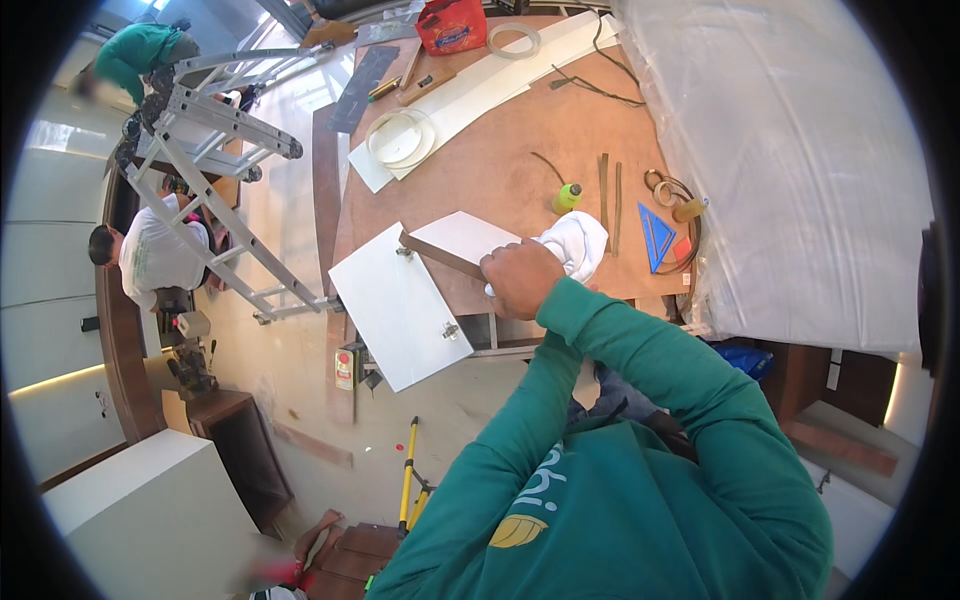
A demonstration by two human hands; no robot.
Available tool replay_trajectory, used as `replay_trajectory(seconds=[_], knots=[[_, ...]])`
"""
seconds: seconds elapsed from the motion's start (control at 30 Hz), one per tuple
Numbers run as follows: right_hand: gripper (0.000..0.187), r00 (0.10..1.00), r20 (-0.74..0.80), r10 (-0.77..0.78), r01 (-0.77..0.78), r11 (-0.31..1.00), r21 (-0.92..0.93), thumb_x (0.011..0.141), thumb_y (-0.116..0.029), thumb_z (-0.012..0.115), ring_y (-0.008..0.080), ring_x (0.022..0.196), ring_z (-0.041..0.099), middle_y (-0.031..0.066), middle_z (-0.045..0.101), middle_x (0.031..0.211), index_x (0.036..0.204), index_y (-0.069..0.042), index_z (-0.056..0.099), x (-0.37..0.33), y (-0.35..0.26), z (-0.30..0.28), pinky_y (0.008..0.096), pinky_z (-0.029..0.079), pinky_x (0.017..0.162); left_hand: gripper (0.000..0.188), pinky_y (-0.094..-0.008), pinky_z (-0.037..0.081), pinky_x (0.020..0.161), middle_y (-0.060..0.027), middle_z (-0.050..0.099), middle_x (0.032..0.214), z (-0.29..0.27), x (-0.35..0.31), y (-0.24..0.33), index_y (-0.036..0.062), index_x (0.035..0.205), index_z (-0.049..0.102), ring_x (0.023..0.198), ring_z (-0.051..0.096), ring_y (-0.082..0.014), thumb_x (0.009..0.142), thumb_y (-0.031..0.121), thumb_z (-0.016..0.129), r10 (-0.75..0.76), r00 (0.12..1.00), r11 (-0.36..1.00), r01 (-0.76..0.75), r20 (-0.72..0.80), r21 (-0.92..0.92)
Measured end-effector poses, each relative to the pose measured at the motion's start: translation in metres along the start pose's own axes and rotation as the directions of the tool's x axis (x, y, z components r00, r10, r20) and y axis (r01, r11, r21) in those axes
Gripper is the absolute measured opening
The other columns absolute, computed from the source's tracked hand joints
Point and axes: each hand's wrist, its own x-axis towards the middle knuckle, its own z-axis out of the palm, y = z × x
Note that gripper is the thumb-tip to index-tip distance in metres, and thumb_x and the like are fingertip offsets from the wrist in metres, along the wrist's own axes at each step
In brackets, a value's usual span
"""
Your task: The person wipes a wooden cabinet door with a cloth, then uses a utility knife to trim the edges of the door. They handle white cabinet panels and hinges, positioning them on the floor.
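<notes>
Over the brown surface (pixel 490 180), we see the right hand (pixel 523 280) clenched on the dark edge of a white board (pixel 466 237), between a white cloth (pixel 578 240) and a hinged panel (pixel 400 320), while the left hand, hidden behind the right forearm (pixel 640 338), shows us no readable grip.

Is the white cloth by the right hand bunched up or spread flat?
Bunched up: the white cloth shows as a rounded, creased heap beside the right hand.
</notes>
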Motion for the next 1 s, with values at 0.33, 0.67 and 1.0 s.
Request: replay_trajectory(seconds=[0.33, 0.67, 1.0], knots=[[0.03, 0.998, 0.063, 0.0, -0.002, 1.0, 0.024, 0.076, -0.024, 0.074, 0.0313, 0.093, 0.074, 0.0144, 0.076, 0.097, 0.099, -0.004, 0.074, 0.005, 0.005, 0.018, 0.0432, 0.056, 0.085, 0.06, -0.031, 0.058, 0.067, -0.0147, 0.065, 0.109, -0.011, 0.002, -0.014, 0.0097, 0.134, 0.057, 0.079, 0.066, -0.022, 0.099, 0.058, 0.057, -0.013, 1.0, 0.996, 0.013, -0.004, -0.088], [0.05, 0.984, 0.142, 0.105, -0.118, 0.989, 0.09, 0.095, -0.054, 0.069, 0.035, 0.094, 0.074, 0.0157, 0.077, 0.096, 0.112, -0.008, 0.075, 0.02, 0.019, 0.009, 0.0472, 0.058, 0.085, 0.06, -0.028, 0.056, 0.062, -0.0146, 0.065, 0.104, -0.013, 0.018, -0.007, 0.0114, 0.132, 0.058, 0.072, 0.064, -0.0199, 0.097, 0.06, 0.058, -0.048, 0.998, 0.983, 0.052, 0.029, -0.177], [0.077, 0.682, 0.527, 0.508, -0.704, 0.651, 0.284, 0.096, -0.071, 0.06, 0.0288, 0.084, 0.074, 0.0174, 0.079, 0.089, 0.108, 0.003, 0.078, -0.103, 0.173, 0.005, 0.0407, 0.056, 0.082, 0.062, -0.0326, 0.057, 0.066, -0.0142, 0.067, 0.11, -0.024, -0.044, 0.015, 0.0193, 0.134, 0.058, 0.087, 0.067, -0.0212, 0.099, 0.07, 0.048, 0.172, 0.885, 0.912, 0.023, -0.433, 0.41]])
